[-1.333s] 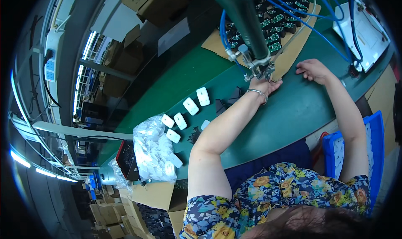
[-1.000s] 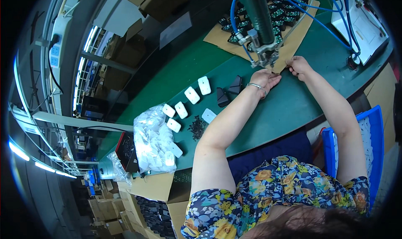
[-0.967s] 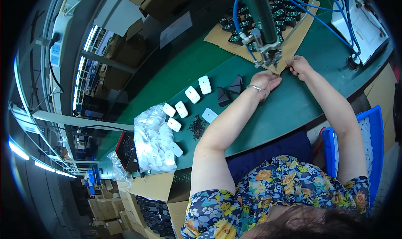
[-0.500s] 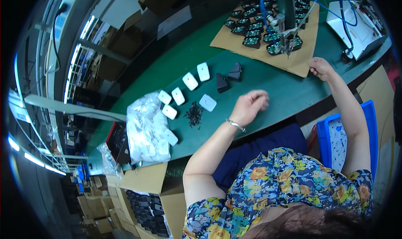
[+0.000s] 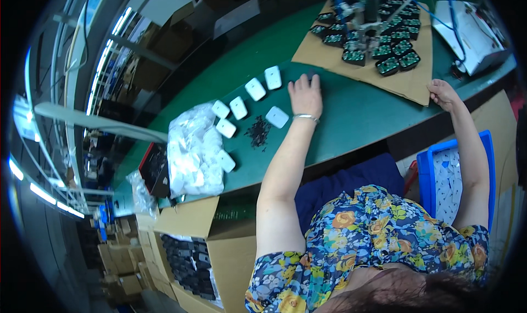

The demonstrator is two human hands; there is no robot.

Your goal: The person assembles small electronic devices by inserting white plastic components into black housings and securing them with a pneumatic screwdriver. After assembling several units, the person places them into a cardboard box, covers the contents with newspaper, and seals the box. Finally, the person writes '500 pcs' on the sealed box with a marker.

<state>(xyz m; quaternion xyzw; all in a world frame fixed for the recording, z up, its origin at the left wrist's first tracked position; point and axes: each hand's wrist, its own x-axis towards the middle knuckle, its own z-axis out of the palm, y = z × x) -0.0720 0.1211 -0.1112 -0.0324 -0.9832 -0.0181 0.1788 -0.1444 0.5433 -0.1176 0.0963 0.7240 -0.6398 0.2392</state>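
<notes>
My left hand (image 5: pixel 306 96) reaches over the green workbench with its fingers spread, palm down, above the black plastic housings (image 5: pixel 310 73). It hides most of them; whether it touches them I cannot tell. A bracelet circles that wrist. My right hand (image 5: pixel 443 96) pinches the near right corner of a brown cardboard sheet (image 5: pixel 406 86). Rows of black housings with green circuit boards (image 5: pixel 388 66) lie on the sheet. Left of my left hand are several white plastic covers (image 5: pixel 255 89), with one bluish-white cover (image 5: pixel 277 116) closer to me. Beside it sits a pile of small black screws (image 5: pixel 258 132).
A machine head (image 5: pixel 366 30) with blue hoses stands over the cardboard. At the left lie a clear bag of white parts (image 5: pixel 195 154) and a red-edged black bin (image 5: pixel 155 173). A white metal case (image 5: pixel 466 36) sits far right. Below are a blue crate (image 5: pixel 428 176) and a carton of black parts (image 5: pixel 189 266).
My left hand has moved forward, its fingers opening out over the black housings. With my right hand on its corner, the cardboard sheet has slid right and nearer. The view has shifted slightly.
</notes>
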